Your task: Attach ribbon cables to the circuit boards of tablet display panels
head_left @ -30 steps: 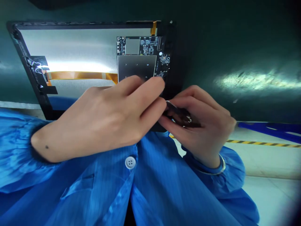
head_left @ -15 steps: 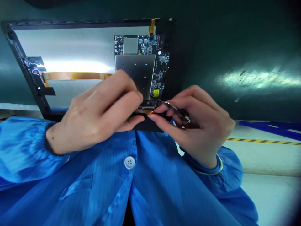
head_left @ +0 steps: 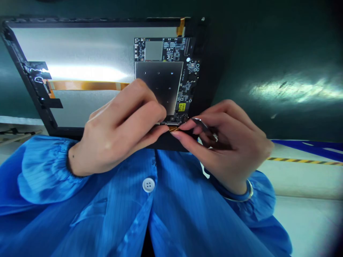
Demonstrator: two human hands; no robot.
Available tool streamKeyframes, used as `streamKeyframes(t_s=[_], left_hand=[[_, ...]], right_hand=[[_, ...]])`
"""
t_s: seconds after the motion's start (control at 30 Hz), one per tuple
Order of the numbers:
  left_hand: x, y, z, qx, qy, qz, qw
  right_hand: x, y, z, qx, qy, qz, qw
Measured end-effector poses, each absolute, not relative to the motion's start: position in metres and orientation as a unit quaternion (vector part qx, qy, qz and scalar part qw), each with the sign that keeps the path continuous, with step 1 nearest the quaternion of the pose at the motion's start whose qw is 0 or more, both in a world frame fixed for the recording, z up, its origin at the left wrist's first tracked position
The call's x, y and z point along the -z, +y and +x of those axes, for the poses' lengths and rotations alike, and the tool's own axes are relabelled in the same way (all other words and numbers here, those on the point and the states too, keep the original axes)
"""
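An open tablet lies with its inside up, its bare metal back plate (head_left: pixel 88 46) facing me and a dark circuit board (head_left: pixel 184 84) at its right side. At the board's near edge is a short orange flex cable (head_left: pixel 173 129). My left hand (head_left: pixel 120 125) is closed, with its thumb tip at the cable's left end; the curled fingers hide part of the board. From the other side, my right hand (head_left: pixel 227 139) pinches the cable's right end between thumb and forefinger. A slim metal tool (head_left: pixel 202 125), apparently tweezers, is tucked in that same hand.
A long orange ribbon cable (head_left: pixel 85 85) runs across the back plate and under my left hand. The tablet's black frame (head_left: pixel 29 85) rests on a dark green work surface (head_left: pixel 281 46). Beyond its near edge, yellow-black striped tape (head_left: pixel 305 161) marks the floor.
My left hand has shifted right, bringing its thumb to the flex cable. My right hand has moved slightly right, still at the cable. The tablet's board side appears slightly farther right.
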State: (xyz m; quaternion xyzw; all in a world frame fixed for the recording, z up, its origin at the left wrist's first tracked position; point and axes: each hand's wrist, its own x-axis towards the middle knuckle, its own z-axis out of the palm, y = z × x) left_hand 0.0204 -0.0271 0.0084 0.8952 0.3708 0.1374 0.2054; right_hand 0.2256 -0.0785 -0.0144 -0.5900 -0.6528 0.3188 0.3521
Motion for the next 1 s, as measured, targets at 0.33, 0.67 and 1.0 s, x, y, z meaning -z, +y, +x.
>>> streamKeyframes(t_s=[0.33,0.67,1.0], left_hand=[[0.004,-0.026,0.018,-0.179,0.284,0.928,0.163],[-0.015,-0.027,0.034,-0.134,0.252,0.958,0.042],[-0.015,-0.030,0.029,-0.133,0.250,0.958,0.053]], right_hand=[[0.018,-0.080,0.223,-0.312,-0.640,-0.592,0.378],[0.020,-0.084,0.223,-0.344,-0.615,-0.597,0.384],[0.023,-0.086,0.224,-0.306,-0.624,-0.614,0.374]])
